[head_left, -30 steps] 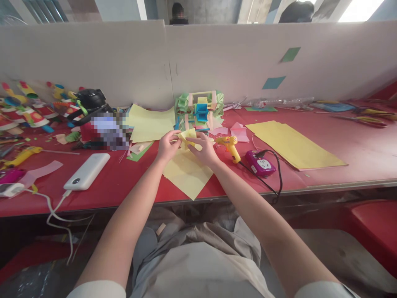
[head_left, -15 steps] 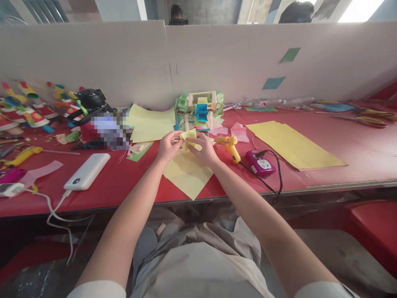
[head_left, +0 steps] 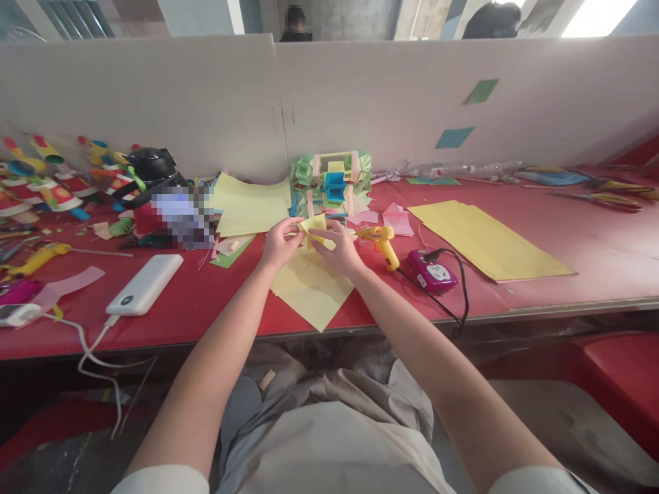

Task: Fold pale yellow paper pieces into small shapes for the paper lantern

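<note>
Between my two hands is a small folded piece of yellow paper (head_left: 315, 225), raised over the table. My left hand (head_left: 282, 243) grips its left side with thumb and fingers. From the right, my right hand (head_left: 338, 245) pinches the same piece, its fingers bent over it. Below them lies a larger pale yellow sheet (head_left: 320, 295), one corner pointing toward me. Just behind my hands stands a paper and wood-stick model (head_left: 336, 184) with green fan-like wheels and a blue pleated part. A yellow hot glue gun (head_left: 382, 241) lies right of my right hand.
A purple power socket (head_left: 432, 272) with a black cord sits at the right, near yellow sheets (head_left: 494, 243). To the left are a white power bank (head_left: 146, 285), a black-lidded bottle (head_left: 152, 165) and colourful cup crafts (head_left: 51, 192). A pale partition (head_left: 154, 89) stands behind the table.
</note>
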`<state>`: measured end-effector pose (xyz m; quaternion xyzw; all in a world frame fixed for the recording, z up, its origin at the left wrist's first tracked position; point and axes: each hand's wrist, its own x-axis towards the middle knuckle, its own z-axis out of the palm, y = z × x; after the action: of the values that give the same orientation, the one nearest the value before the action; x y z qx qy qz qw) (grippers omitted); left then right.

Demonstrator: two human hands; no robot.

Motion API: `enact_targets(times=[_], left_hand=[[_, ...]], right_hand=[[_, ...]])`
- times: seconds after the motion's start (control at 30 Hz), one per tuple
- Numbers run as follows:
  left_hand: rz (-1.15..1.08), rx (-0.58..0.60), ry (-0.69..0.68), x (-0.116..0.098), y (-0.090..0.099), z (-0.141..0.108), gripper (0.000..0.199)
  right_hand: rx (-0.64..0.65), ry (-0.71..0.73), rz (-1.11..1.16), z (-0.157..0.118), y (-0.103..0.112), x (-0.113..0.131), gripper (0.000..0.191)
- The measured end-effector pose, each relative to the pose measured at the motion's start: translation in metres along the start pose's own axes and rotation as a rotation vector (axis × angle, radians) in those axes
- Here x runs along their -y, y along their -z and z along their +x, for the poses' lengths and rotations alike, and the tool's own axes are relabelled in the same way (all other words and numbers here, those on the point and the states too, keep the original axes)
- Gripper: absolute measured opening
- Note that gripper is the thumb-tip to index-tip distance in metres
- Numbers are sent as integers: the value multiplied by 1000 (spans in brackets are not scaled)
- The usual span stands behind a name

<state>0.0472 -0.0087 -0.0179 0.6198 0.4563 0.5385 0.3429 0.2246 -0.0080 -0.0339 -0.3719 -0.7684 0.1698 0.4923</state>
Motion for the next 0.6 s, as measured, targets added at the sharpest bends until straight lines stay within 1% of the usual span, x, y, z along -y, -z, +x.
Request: enact_targets(times=[0.27, 0.6], left_hand=[[6, -3, 23, 0, 0, -1, 35], [-8, 15, 24, 4, -1, 0, 38]], right_hand=[[-6, -6, -7, 0, 2, 2, 34], [48, 0, -98, -2, -2, -3, 31]])
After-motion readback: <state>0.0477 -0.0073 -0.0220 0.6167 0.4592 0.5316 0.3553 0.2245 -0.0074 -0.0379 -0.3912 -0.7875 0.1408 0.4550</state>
